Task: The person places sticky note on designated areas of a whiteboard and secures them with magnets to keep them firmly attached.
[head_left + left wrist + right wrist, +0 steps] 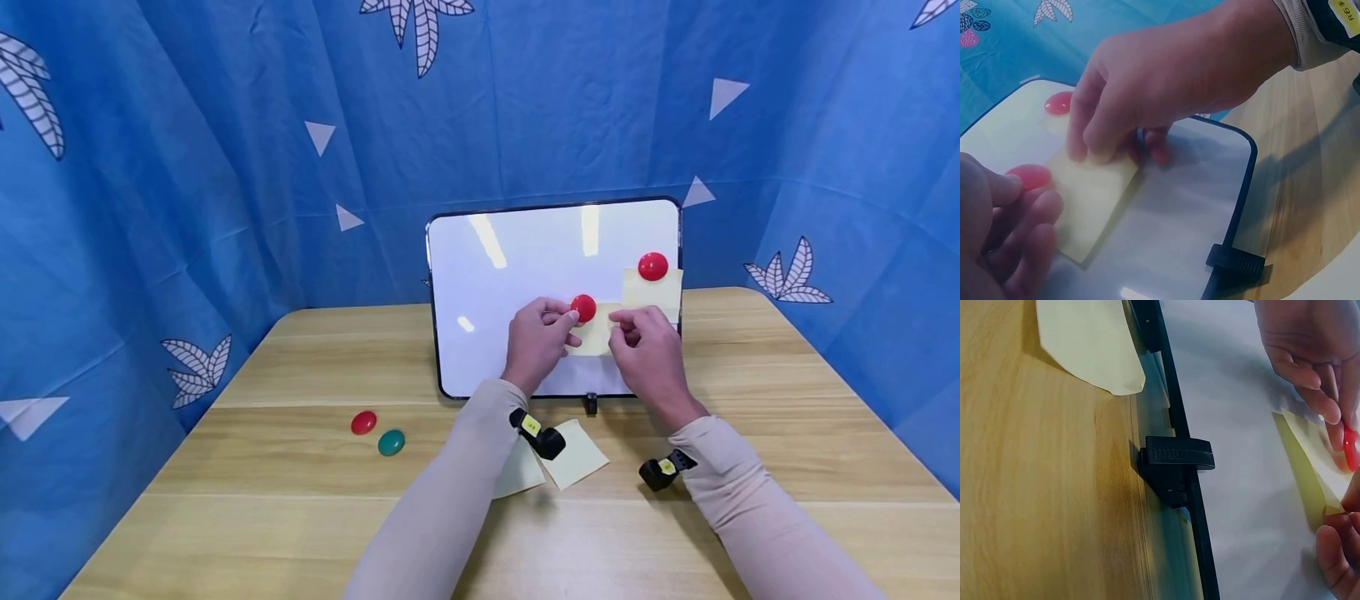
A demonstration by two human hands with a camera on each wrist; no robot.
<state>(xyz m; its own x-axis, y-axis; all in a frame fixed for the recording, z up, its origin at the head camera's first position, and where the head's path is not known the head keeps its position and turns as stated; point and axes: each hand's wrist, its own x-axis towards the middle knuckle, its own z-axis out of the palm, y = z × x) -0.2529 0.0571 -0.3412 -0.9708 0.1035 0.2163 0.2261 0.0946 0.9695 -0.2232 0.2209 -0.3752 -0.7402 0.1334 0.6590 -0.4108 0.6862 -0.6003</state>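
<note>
My left hand (534, 342) pinches a red round magnet (583, 308) between thumb and fingers, at the upper left of a pale yellow sticky note (592, 340). The note lies over the whiteboard (480, 275), and its lower edge stands off the board in the right wrist view. My right hand (651, 354) pinches the note's right side with thumb and forefinger; in the left wrist view those fingers (1100, 140) are at its upper corner. Up and to the right, another red magnet (653, 266) sits at the top of a second yellow note (647, 290) on the board.
Two more yellow notes lie on the table before the board, one (576, 454) beside the other (521, 471), partly under my left forearm. A red magnet (363, 422) and a green magnet (392, 442) rest to the left. A black clip (592, 404) grips the board's lower edge.
</note>
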